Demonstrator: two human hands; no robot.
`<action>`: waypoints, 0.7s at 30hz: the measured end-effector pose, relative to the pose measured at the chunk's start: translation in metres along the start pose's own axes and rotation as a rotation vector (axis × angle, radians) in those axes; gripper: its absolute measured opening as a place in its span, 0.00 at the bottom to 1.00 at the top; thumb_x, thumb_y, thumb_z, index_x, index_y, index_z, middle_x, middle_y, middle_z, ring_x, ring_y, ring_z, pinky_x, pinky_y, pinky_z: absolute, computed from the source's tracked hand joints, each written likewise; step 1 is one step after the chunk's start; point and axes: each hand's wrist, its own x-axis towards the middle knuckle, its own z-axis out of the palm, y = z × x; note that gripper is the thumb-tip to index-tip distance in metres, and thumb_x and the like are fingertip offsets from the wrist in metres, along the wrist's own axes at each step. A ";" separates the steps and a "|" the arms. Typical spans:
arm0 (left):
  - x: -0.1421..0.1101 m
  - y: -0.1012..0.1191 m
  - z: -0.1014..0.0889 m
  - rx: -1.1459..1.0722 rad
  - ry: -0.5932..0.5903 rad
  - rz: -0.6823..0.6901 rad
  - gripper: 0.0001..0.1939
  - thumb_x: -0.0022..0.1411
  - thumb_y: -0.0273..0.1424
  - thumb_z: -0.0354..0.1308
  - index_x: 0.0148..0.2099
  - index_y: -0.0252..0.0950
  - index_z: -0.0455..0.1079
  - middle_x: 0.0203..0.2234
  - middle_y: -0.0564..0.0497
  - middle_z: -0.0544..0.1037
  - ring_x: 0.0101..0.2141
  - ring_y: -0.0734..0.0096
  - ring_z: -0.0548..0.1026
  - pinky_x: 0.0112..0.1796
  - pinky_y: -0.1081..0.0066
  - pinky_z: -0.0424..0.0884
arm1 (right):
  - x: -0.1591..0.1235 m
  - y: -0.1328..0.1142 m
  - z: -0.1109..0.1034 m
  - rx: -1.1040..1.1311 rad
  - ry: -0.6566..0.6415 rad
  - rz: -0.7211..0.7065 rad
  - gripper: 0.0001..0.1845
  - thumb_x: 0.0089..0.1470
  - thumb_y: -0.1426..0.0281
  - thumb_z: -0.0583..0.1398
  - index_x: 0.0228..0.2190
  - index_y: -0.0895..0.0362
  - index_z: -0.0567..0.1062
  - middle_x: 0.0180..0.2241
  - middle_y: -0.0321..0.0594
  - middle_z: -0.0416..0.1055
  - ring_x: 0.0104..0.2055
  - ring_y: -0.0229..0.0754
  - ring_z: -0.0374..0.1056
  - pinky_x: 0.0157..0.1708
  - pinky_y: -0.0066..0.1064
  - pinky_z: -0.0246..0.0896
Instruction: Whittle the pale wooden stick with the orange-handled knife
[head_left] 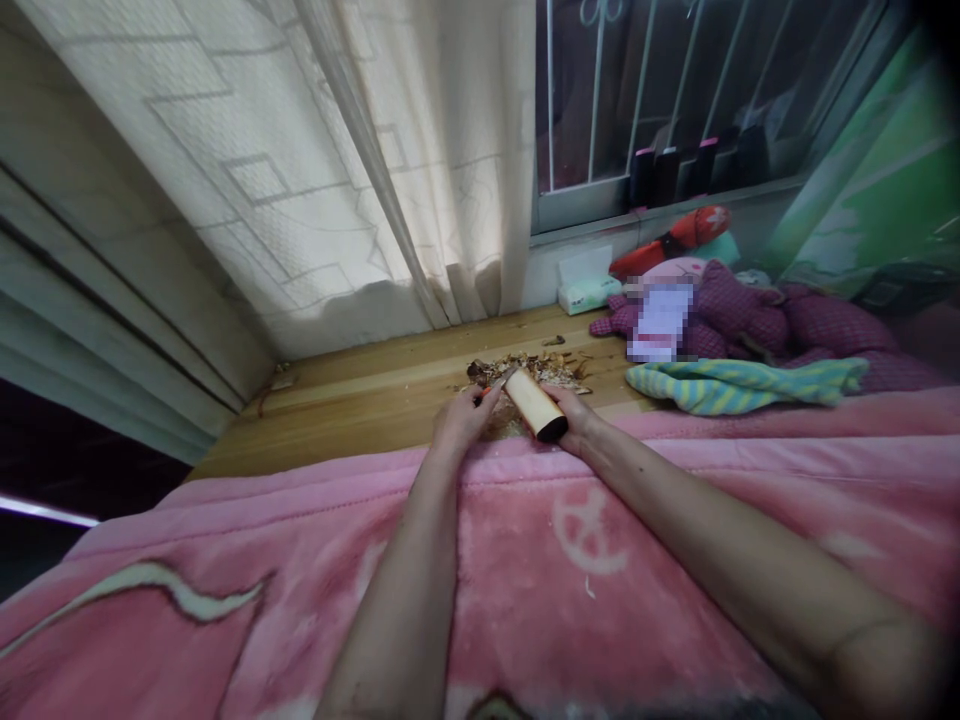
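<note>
My right hand (574, 418) is wrapped round a short pale cylinder with a dark end, a peeled root or stick (534, 404), held slanted over the wooden ledge (360, 395). My left hand (465, 415) is closed on a small tool with an orange-red handle (489, 391), a knife or peeler; its metal tip touches the upper end of the cylinder. Just beyond both hands lies a pile of brown peelings (536, 368) on the wood.
A pink blanket (525, 560) covers the foreground under my forearms. A striped yellow-green cloth (742, 385), purple bedding (780, 325) and a tissue box (587, 283) lie to the right. A white curtain (337, 170) and a barred window (675, 90) stand behind.
</note>
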 end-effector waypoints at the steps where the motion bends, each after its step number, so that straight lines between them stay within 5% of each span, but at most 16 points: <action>1: 0.000 0.000 -0.001 0.005 0.006 -0.009 0.28 0.55 0.53 0.42 0.40 0.37 0.72 0.32 0.46 0.76 0.34 0.66 0.71 0.32 0.74 0.61 | 0.000 0.000 0.000 -0.008 -0.006 -0.003 0.14 0.55 0.68 0.47 0.29 0.62 0.68 0.15 0.38 0.66 0.16 0.37 0.61 0.15 0.27 0.56; 9: -0.008 0.009 0.001 -0.041 -0.085 0.165 0.27 0.54 0.52 0.44 0.41 0.39 0.72 0.33 0.49 0.76 0.34 0.68 0.71 0.33 0.74 0.62 | -0.002 -0.002 0.001 0.049 0.057 -0.019 0.14 0.56 0.67 0.46 0.29 0.61 0.67 0.14 0.36 0.64 0.15 0.36 0.60 0.15 0.26 0.56; 15: -0.007 0.007 -0.002 0.052 0.007 0.043 0.29 0.55 0.53 0.41 0.41 0.38 0.72 0.31 0.47 0.76 0.33 0.66 0.71 0.32 0.73 0.61 | -0.003 -0.002 0.002 0.005 0.002 -0.012 0.14 0.55 0.69 0.46 0.28 0.61 0.68 0.15 0.37 0.66 0.15 0.37 0.60 0.14 0.27 0.56; 21: -0.008 0.007 0.001 0.048 -0.022 0.156 0.30 0.53 0.55 0.41 0.42 0.41 0.72 0.33 0.48 0.76 0.33 0.67 0.71 0.31 0.73 0.61 | -0.002 -0.001 0.002 0.026 0.037 -0.034 0.15 0.56 0.68 0.47 0.26 0.60 0.68 0.14 0.36 0.65 0.15 0.36 0.60 0.15 0.26 0.56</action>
